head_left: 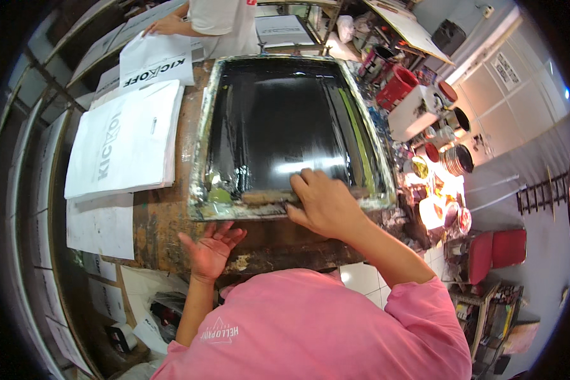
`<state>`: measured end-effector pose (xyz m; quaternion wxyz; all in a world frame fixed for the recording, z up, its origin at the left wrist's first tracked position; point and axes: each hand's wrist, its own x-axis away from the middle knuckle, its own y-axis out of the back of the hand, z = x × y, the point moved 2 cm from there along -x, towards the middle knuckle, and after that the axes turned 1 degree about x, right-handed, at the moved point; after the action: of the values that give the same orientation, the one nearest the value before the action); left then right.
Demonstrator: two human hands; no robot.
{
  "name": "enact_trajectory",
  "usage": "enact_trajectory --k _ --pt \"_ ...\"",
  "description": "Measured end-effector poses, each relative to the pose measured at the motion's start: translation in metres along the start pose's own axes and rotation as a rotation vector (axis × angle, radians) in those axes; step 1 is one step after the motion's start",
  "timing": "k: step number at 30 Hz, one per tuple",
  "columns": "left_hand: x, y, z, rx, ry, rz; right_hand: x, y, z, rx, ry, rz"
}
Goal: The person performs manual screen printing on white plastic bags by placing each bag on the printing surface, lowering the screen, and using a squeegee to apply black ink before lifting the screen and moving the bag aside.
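Observation:
A screen-printing frame (202, 145) lies on the worktable in front of me, its dark mesh smeared with glossy black ink and a yellow-green streak along the right side. At the frame's near end, my right hand (326, 202) is closed over a wooden-handled squeegee (266, 197) that lies across the mesh. The squeegee's blade is hidden. Just off the near left corner of the frame, my left hand (212, 250) is held palm up with its fingers apart and nothing in it.
A stack of printed white bags (123, 142) stands left of the frame. Beyond it, a co-worker's hand (168, 25) holds a printed white sheet (155, 60). Ink cans and a red bucket (397, 87) crowd the right side. Racks (50, 209) line the left; a red chair (481, 256) stands lower right.

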<state>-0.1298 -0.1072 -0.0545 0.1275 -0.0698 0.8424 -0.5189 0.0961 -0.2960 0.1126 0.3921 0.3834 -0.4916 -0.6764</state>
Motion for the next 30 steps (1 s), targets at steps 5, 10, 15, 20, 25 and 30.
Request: enact_trajectory --k 5,10,15,20,25,30 --pt "-0.053 -0.092 -0.049 -0.099 -0.149 0.222 -0.032 0.070 0.011 0.274 0.076 -0.479" --pt "-0.094 -0.120 -0.060 -0.947 -0.198 -0.053 -0.082 0.124 -0.005 0.299 0.106 -0.704" --pt "-0.095 -0.050 -0.016 -2.649 0.053 -0.454 -0.098 0.154 0.002 0.341 -0.005 -0.565" --pt "-0.077 -0.027 0.021 -2.623 0.148 -0.481 -0.119 0.177 0.001 0.168 0.089 -0.672" --pt "-0.093 -0.042 0.014 -2.511 0.072 -0.436 -0.136 0.187 0.003 0.178 -0.018 -0.645" --pt "-0.153 -0.088 -0.019 -2.023 -0.398 -0.417 -0.143 0.202 -0.008 0.158 -0.008 -0.630"
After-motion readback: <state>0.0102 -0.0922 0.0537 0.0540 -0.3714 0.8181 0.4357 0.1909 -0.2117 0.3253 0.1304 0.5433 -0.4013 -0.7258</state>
